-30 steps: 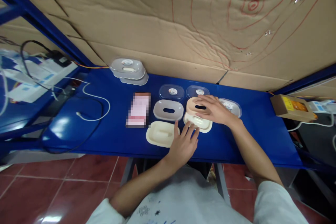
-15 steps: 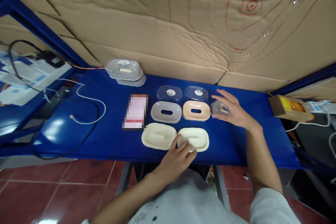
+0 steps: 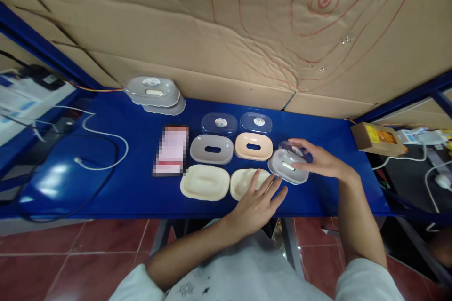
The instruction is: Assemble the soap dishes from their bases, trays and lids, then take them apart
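My right hand (image 3: 314,159) grips a clear lid (image 3: 285,146) with a round sticker, tilted up at the back of a grey soap dish (image 3: 280,163). The dish rests on the blue table, right of the others, with a pale inner tray showing through its slot. My left hand (image 3: 259,202) has its fingers spread over a cream soap dish tray (image 3: 240,186) and partly hides it; whether it touches the tray I cannot tell. Beside that lies a second cream tray (image 3: 205,182). Behind stand a grey soap dish base (image 3: 197,150) and a peach base (image 3: 253,138).
Two clear lids (image 3: 212,124) lie behind the bases. A phone (image 3: 171,150) and a white cable (image 3: 123,143) are on the left of the table (image 3: 141,197). Stacked grey soap dishes (image 3: 158,96) stand at the back against cardboard. A small cardboard box (image 3: 363,143) sits right.
My right hand has brought the grey soap dish nearer to me, and its lid now shows tilted away from the base. My left hand has shifted right across the cream tray, fingers spreading.
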Demonstrator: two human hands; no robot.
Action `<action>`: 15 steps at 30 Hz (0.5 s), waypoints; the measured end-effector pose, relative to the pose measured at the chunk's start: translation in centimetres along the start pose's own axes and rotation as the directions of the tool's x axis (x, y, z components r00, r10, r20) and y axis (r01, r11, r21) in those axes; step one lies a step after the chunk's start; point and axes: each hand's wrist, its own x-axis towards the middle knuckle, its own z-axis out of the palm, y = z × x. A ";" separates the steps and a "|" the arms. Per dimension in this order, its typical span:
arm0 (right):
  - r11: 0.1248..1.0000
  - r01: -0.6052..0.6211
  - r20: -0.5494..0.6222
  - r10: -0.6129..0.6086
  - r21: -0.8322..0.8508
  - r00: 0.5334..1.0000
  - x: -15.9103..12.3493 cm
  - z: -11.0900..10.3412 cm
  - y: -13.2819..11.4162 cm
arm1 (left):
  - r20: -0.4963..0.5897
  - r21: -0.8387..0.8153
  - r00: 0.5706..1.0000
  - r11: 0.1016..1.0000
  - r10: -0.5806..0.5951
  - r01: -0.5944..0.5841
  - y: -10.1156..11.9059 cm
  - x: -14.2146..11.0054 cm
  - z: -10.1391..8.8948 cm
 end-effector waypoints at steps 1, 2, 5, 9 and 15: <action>0.999 0.006 -0.044 -0.008 -0.036 0.999 0.4 -0.3 0.2 | 0.013 -0.002 1.000 1.000 0.007 -0.007 0.0 0.2 0.2; 0.996 0.003 -0.102 -0.013 -0.090 0.995 1.1 -0.7 0.5 | 0.023 -0.003 1.000 1.000 0.015 -0.015 0.0 0.3 0.4; 0.969 -0.036 -0.207 -0.016 -0.244 0.978 4.4 -1.4 2.2 | 0.034 0.000 0.999 0.999 0.035 -0.035 0.3 0.3 0.7; 0.950 -0.022 -0.123 -0.017 -0.312 0.992 8.8 -1.3 4.0 | 0.041 -0.014 0.998 0.999 0.037 -0.037 0.9 -0.1 0.6; 0.955 0.026 -0.197 -0.087 -0.295 0.977 4.9 0.5 1.1 | 0.029 -0.033 1.000 0.999 0.004 -0.003 0.6 -0.4 0.2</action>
